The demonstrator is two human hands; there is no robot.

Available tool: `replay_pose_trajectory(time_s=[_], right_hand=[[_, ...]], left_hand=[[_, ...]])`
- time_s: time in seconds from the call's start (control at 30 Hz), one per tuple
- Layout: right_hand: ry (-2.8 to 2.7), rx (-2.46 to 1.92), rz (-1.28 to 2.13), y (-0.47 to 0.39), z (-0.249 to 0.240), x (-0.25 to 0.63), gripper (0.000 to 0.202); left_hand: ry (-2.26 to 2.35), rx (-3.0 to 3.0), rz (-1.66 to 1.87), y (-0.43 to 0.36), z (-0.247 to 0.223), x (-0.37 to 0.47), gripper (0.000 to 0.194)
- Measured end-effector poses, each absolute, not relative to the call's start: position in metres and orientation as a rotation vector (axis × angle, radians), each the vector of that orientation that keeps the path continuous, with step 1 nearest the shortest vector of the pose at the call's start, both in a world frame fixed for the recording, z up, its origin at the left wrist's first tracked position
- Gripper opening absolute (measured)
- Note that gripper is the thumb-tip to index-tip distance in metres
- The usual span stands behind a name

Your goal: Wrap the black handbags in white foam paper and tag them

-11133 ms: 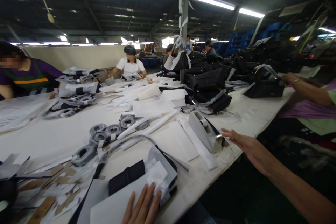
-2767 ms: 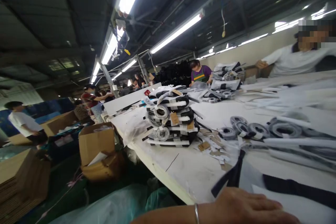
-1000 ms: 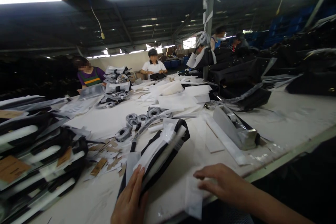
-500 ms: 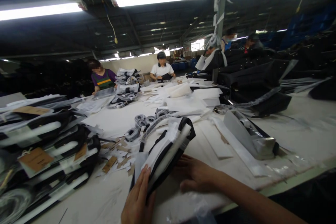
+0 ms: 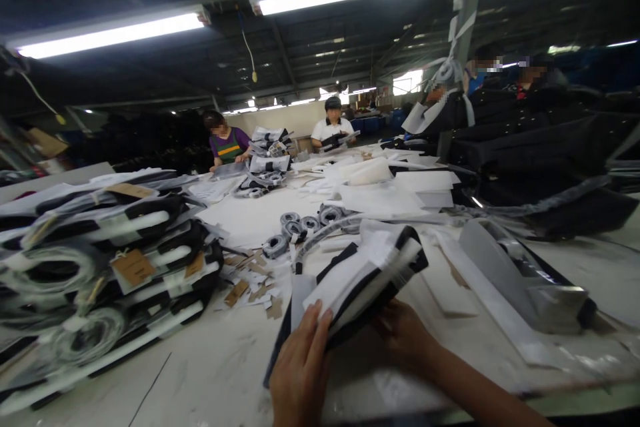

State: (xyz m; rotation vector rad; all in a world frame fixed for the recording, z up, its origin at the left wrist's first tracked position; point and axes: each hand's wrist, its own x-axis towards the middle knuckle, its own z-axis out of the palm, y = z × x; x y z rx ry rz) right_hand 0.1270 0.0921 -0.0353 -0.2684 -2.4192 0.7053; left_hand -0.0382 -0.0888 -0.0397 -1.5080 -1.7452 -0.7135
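A folded black fabric bundle (image 5: 367, 280), padded with white sheet and bound by clear tape, lies tilted before me, its far end raised off the table. My left hand (image 5: 303, 363) grips its near left end, fingers pressed on the white sheet and thumb out of sight. At the right lower edge is my right hand (image 5: 405, 337), curled against the underside with its fingertips hidden behind the bundle. A wrapped strap (image 5: 320, 237) arcs from behind it, beside several coiled wrapped straps (image 5: 293, 227).
Finished-looking bundles with brown tags (image 5: 133, 267) are stacked at left. Cardboard scraps (image 5: 250, 283) litter the white table (image 5: 200, 373). A grey tape dispenser (image 5: 525, 280) stands at right, black fabric goods (image 5: 540, 160) behind it. Two people (image 5: 333, 127) (image 5: 227, 140) work across the table.
The view has swung left, so everything sits farther right. My right hand has curled in closer under the bundle; my left hand keeps its place on it.
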Motion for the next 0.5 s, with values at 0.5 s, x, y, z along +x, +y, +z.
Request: replay_pose_trajectory(time_s=[0.5], right_hand=[[-2.561,-0.791,0.795,0.154,0.034,0.119,0.035]], left_hand=[[-1.397,-1.795,-0.547,-0.086,-0.042,-0.007,0.041]])
